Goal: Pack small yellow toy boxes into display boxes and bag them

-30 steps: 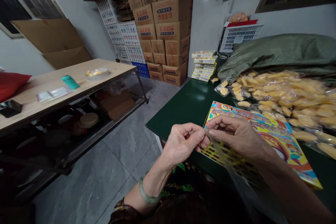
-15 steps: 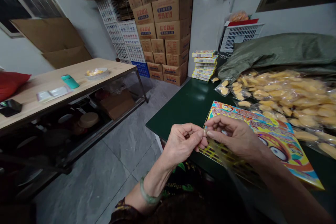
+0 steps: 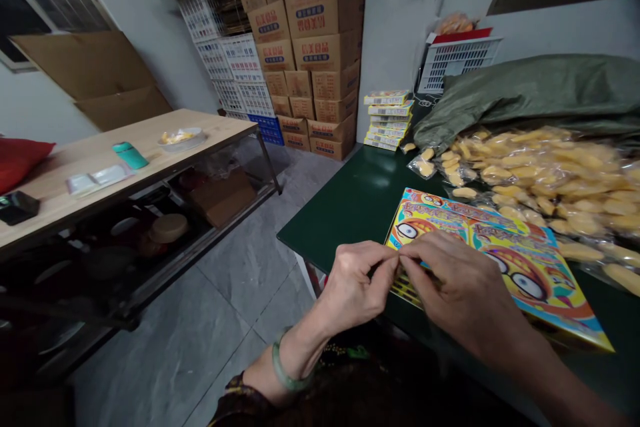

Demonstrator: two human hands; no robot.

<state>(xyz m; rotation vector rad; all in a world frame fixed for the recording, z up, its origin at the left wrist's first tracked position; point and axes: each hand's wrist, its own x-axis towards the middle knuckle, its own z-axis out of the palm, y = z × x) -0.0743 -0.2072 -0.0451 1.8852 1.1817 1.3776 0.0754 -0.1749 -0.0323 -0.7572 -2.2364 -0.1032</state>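
Note:
My left hand (image 3: 357, 280), with a green bangle on its wrist, is closed in a pinch near the table's front edge. Its fingertips meet those of my right hand (image 3: 455, 280), also pinching. Whatever lies between the fingertips is too small to make out. Beneath and beyond my right hand lies a colourful box (image 3: 530, 273) with cartoon faces, flat on the dark green table (image 3: 340, 200). Behind it spreads a heap of yellow pieces in clear wrappers (image 3: 555, 167).
A green sack (image 3: 540, 90) lies behind the heap. Small boxes (image 3: 387, 121) are stacked at the table's far corner, and a white crate (image 3: 457, 60) stands beyond. Leftward, a wooden table (image 3: 215, 123) holds a bowl (image 3: 183, 140) and a teal bottle (image 3: 131, 155).
My right hand has turned its back more to the camera, its fingers drawn together at my left fingertips. Both pinches sit slightly further right, and the view has shifted a little.

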